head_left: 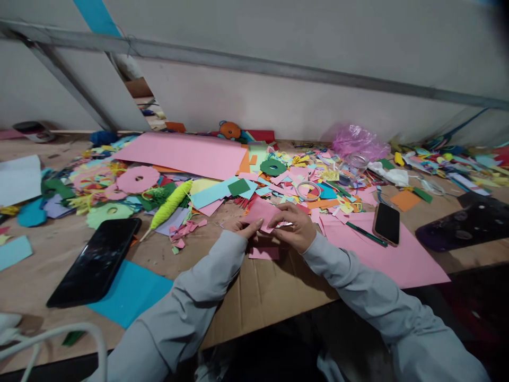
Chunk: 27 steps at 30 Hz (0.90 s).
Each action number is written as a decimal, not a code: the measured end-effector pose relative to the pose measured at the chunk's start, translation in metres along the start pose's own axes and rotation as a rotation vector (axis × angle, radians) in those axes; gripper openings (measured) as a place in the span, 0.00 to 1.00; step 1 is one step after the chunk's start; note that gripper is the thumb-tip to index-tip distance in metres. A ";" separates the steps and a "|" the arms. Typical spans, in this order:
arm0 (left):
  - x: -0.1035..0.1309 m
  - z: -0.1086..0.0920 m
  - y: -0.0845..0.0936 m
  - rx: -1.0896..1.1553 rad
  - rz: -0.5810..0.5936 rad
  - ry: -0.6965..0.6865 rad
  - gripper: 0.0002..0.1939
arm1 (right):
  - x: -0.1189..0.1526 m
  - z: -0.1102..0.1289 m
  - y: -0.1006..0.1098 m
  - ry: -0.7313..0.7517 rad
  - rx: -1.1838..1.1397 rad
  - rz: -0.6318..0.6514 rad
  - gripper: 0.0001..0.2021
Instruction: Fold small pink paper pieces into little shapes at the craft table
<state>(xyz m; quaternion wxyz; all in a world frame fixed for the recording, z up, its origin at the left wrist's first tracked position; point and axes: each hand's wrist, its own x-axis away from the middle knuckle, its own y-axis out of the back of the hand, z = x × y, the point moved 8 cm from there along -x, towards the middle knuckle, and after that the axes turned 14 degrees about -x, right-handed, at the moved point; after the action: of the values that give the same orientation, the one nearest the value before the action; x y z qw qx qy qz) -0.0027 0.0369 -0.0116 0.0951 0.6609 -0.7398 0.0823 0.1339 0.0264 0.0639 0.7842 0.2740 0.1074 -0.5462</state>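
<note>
Both hands meet above a brown cardboard sheet (254, 297) at the table's front edge. A small pink paper piece (262, 213) is between them. My left hand (245, 229) pinches its lower left side, thumb on top. On the right side, my right hand (293, 225) grips the same paper with its fingers bent; a small shiny bit shows beneath them, too small to make out. Another pink strip (264, 253) lies on the cardboard just below the hands. Heaped colored paper scraps (294, 175) spread out right behind them.
A large black phone (97, 262) rests on blue paper (133, 294) at the left. At the right, a smaller phone (386, 224) and a green pen (366, 234) lie on a pink sheet (409, 260). A yellow-green yarn spindle (170, 204) lies left of the hands.
</note>
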 end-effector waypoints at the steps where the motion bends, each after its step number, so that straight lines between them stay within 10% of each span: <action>1: 0.001 -0.001 0.000 -0.002 -0.010 0.003 0.19 | 0.000 0.000 0.001 0.000 0.003 -0.014 0.03; 27: 0.001 -0.010 -0.009 -0.252 -0.008 -0.306 0.16 | 0.006 -0.016 0.007 -0.157 -0.023 -0.174 0.07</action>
<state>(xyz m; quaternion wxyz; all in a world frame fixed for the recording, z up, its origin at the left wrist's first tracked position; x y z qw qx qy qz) 0.0069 0.0374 -0.0015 0.0639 0.6514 -0.7476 -0.1129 0.1442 0.0326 0.0497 0.7430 0.2112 0.0754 -0.6306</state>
